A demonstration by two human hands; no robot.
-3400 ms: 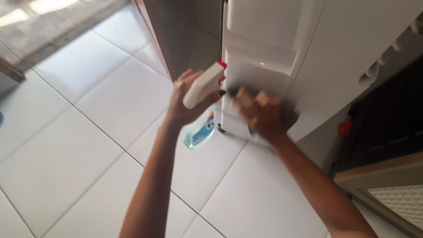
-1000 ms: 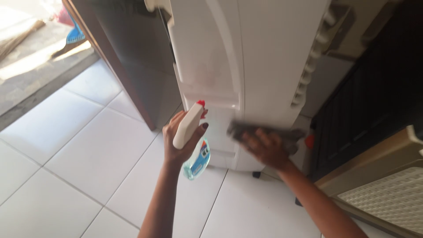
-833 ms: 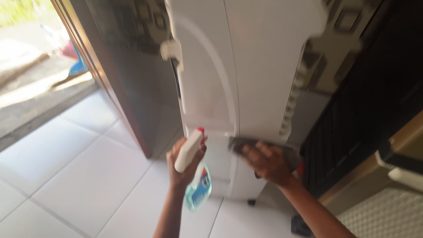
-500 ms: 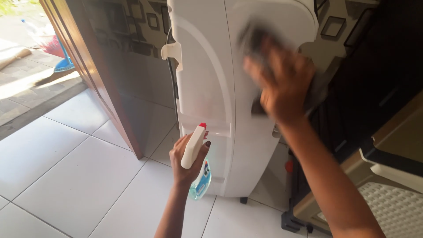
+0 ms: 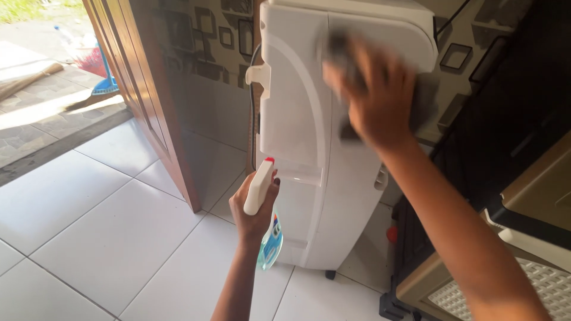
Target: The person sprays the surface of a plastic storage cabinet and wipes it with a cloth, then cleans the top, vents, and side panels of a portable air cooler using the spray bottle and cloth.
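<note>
A tall white plastic appliance [image 5: 309, 148] on small wheels stands upright on the tiled floor. My right hand [image 5: 377, 95] presses a dark grey cloth [image 5: 423, 104] against its upper front, near the top; hand and cloth are blurred. My left hand [image 5: 254, 208] is lower, beside the appliance's left side, and grips a spray bottle [image 5: 267, 205] with a white trigger head, a red nozzle tip and a clear body of blue liquid hanging below the hand.
A brown wooden door [image 5: 148, 101] stands open to the left, with a sunlit paved area and a broom [image 5: 35, 80] outside. A dark cabinet [image 5: 511, 119] and a beige plastic woven-pattern drawer unit [image 5: 511, 273] stand to the right. A patterned wall [image 5: 202, 41] is behind.
My right hand has swept the cloth from the appliance's lower front up to its top. My view has risen with it. The left hand still holds the spray bottle low at the side.
</note>
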